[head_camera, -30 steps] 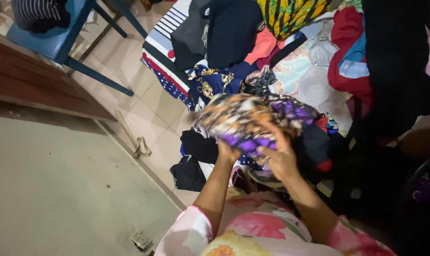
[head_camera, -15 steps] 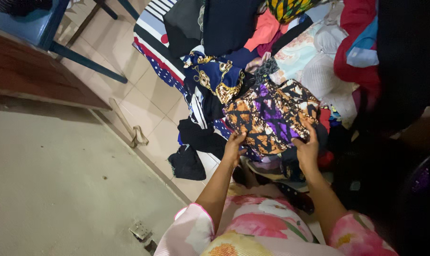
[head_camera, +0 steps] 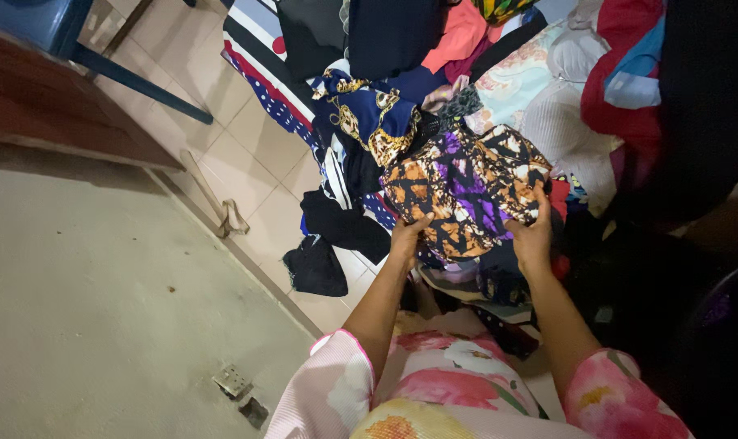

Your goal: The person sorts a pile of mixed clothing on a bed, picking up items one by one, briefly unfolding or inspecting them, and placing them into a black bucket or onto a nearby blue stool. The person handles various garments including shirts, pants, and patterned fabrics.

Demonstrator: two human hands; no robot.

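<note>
A patterned cloth (head_camera: 465, 191) in orange, purple, black and white is spread out in front of me over a heap of clothes. My left hand (head_camera: 406, 237) grips its near left edge. My right hand (head_camera: 533, 236) grips its near right edge. Both arms come out of pink floral sleeves. Behind the cloth lies a blue and gold print garment (head_camera: 369, 114).
A big pile of mixed clothes (head_camera: 548, 89) covers the tiled floor ahead. Dark garments (head_camera: 316, 264) lie at its near left. A wooden bench (head_camera: 52, 114) and blue chair legs (head_camera: 133, 77) stand at the left. A dark round container (head_camera: 722, 325) sits at the right.
The bunched cloth was lifted, then opened out flat. My hands have moved apart and down to its two near edges.
</note>
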